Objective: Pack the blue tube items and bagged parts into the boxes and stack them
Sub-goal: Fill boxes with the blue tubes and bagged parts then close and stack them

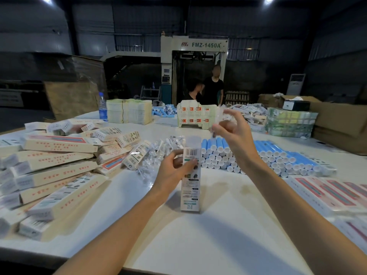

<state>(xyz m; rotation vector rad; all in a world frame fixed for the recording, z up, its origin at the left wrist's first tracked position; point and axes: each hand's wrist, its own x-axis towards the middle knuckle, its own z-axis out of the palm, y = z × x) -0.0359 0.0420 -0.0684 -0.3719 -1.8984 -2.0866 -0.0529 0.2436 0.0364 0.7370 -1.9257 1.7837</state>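
My left hand (174,169) grips a tall narrow printed box (190,187) that stands upright on the white table (178,235), its top flap open. Above and to the right of the box, my right hand (231,132) pinches a clear bag of small parts (224,118). Behind the box lies a row of blue tubes with white caps (258,157), stacked on their sides. A loose heap of clear bagged parts (158,153) sits just left of the box.
Several filled boxes (59,171) are piled at the left. Flat pink-striped packs (333,191) lie at the right. Stacks of flat cartons (129,111), a water bottle (102,108), more tubes (164,111) and cardboard boxes (337,124) stand at the back. Two people (206,88) are beyond the table.
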